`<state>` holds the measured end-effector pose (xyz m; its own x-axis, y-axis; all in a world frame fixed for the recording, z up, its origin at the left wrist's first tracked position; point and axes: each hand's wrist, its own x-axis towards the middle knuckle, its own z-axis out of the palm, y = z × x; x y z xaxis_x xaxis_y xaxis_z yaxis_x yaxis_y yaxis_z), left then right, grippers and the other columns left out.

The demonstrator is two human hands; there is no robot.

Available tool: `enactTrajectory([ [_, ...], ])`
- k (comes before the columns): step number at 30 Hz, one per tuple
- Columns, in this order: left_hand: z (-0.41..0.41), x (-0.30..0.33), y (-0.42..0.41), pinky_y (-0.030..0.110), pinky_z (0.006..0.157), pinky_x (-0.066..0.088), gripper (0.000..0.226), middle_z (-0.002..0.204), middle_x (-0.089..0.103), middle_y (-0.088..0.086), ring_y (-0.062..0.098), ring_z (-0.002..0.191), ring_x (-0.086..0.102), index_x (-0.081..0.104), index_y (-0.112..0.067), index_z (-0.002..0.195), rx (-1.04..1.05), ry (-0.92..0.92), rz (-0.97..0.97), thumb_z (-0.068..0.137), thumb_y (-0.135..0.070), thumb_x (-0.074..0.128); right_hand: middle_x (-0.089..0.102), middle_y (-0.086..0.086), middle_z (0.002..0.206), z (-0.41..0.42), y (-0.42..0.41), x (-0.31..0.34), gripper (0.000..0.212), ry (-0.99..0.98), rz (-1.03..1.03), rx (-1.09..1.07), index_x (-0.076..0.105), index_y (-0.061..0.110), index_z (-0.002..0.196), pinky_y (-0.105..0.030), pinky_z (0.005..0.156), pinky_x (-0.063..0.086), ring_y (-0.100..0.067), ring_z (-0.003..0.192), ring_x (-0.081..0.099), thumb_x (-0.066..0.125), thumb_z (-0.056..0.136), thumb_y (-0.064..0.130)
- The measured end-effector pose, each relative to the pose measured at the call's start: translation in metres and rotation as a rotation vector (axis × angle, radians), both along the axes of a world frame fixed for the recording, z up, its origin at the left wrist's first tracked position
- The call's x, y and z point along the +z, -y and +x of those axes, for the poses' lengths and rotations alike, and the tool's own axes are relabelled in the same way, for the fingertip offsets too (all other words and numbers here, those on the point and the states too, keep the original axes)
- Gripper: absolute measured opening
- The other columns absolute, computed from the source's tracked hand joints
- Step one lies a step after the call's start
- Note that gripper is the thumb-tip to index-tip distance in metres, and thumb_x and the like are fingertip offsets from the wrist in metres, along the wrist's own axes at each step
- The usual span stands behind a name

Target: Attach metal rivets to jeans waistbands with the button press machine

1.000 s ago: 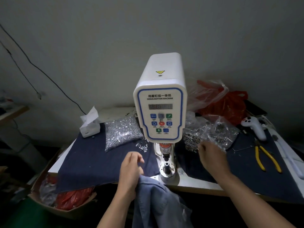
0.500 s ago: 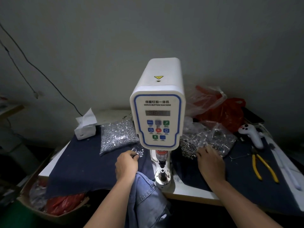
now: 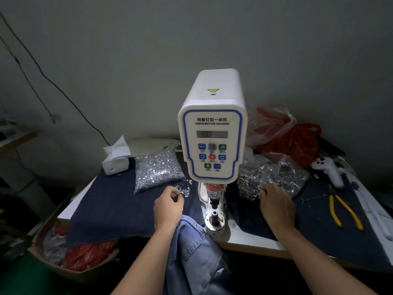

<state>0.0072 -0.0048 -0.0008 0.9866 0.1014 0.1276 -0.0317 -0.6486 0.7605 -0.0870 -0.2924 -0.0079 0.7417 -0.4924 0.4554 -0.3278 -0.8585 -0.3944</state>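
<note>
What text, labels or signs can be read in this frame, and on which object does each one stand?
"伺服钉扣一体机" and "SERVO BUTTON MACHINE": front panel of the white button press machine.
Yellow triangular warning sign: machine's top, symbol too small to read.
Digital display: digits too dim to read.
Coloured control buttons: captions too small.
Red-and-white label on the press head: partly readable, "CARE OF FINGER".

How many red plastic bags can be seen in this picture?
2. One red bag lies on the table behind the button machine, to its right. Another red bag sits in the cardboard box at lower left. More may be hidden.
</note>
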Motion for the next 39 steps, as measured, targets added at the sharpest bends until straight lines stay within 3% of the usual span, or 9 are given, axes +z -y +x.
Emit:
enactTrajectory([
  [3,-0.001,-0.001,-0.002,0.014,0.062,0.037,0.022,0.081,0.067,-0.022,-0.007,0.077,0.058,0.061,-0.038,0.078,-0.023,0.004,-0.021,0.093,-0.025,0.071,0.064,-0.003,0.077,0.0,0.0,0.001,0.009,0.05,0.017,0.008,0.065,0.015,0.085,-0.035,0.061,0.041,-0.028,0.077,0.059,0.066,0.094,0.014],
  [9,-0.002,-0.002,-0.004,0.032,0.08,0.05,0.021,0.091,0.075,-0.017,0.008,0.093,0.068,0.06,-0.039,0.084,-0.077,0.03,-0.101,0.096,-0.026,0.071,0.062,-0.004,0.072,-0.001,-0.001,0.0,0.009,0.132,0.089,0.084,0.064,0.012,0.084,-0.039,0.064,0.048,-0.028,0.072,0.058,0.069,0.09,0.006],
  [15,-0.013,0.001,-0.006,0.005,0.075,0.044,0.024,0.083,0.074,-0.029,-0.011,0.09,0.067,0.07,-0.04,0.081,-0.142,0.073,-0.187,0.091,-0.02,0.078,0.067,0.0,0.077,-0.005,0.002,0.004,0.014,0.158,0.173,0.153,0.071,0.015,0.084,-0.04,0.07,0.051,-0.024,0.078,0.061,0.074,0.084,0.002],
  [18,-0.022,0.004,-0.015,0.009,0.081,0.047,0.019,0.087,0.076,-0.025,-0.009,0.091,0.068,0.076,-0.034,0.084,-0.143,0.078,-0.292,0.09,-0.016,0.079,0.071,0.0,0.084,-0.006,-0.001,0.009,0.013,0.183,0.267,0.173,0.076,0.013,0.09,-0.041,0.076,0.053,-0.024,0.084,0.064,0.073,0.085,0.001],
  [23,-0.038,0.005,-0.018,0.022,0.084,0.051,0.015,0.088,0.079,-0.012,0.003,0.092,0.073,0.078,-0.028,0.087,-0.118,0.017,-0.478,0.091,-0.013,0.077,0.07,0.01,0.088,-0.009,-0.028,0.022,0.006,0.159,0.593,0.25,0.071,0.022,0.091,-0.011,0.071,0.044,0.002,0.081,0.063,0.07,0.095,0.017],
  [27,-0.05,0.008,-0.01,0.013,0.079,0.05,0.018,0.088,0.08,-0.009,0.004,0.092,0.074,0.077,-0.027,0.085,-0.147,0.007,-0.517,0.092,-0.011,0.076,0.071,0.007,0.075,-0.012,-0.057,0.031,0.018,0.069,0.669,0.335,0.07,0.017,0.081,-0.021,0.067,0.047,-0.001,0.068,0.063,0.065,0.098,0.021],
  [30,-0.057,0.011,-0.003,0.014,0.077,0.05,0.015,0.086,0.08,-0.009,0.003,0.09,0.074,0.073,-0.025,0.084,-0.17,-0.008,-0.499,0.091,-0.012,0.076,0.062,0.001,0.059,-0.017,-0.079,0.037,0.031,0.017,1.106,0.292,0.067,0.011,0.065,-0.02,0.046,0.039,-0.006,0.044,0.047,0.068,0.095,0.02],
  [33,-0.063,0.014,0.002,0.009,0.074,0.047,0.011,0.085,0.08,-0.01,-0.002,0.088,0.073,0.071,-0.021,0.087,-0.205,-0.028,-0.491,0.092,-0.012,0.075,0.053,0.002,0.054,-0.02,-0.098,0.046,0.026,-0.072,1.64,0.19,0.065,0.012,0.065,-0.015,0.038,0.028,-0.005,0.041,0.034,0.071,0.09,0.013],
  [39,-0.067,0.017,0.01,0.008,0.073,0.049,0.009,0.083,0.079,-0.01,-0.003,0.084,0.071,0.078,-0.022,0.083,-0.228,-0.054,-0.503,0.089,-0.015,0.079,0.055,-0.003,0.053,-0.021,-0.115,0.06,0.023,-0.122,1.933,0.17,0.06,0.006,0.069,-0.015,0.034,0.027,-0.006,0.039,0.039,0.066,0.092,0.005],
])
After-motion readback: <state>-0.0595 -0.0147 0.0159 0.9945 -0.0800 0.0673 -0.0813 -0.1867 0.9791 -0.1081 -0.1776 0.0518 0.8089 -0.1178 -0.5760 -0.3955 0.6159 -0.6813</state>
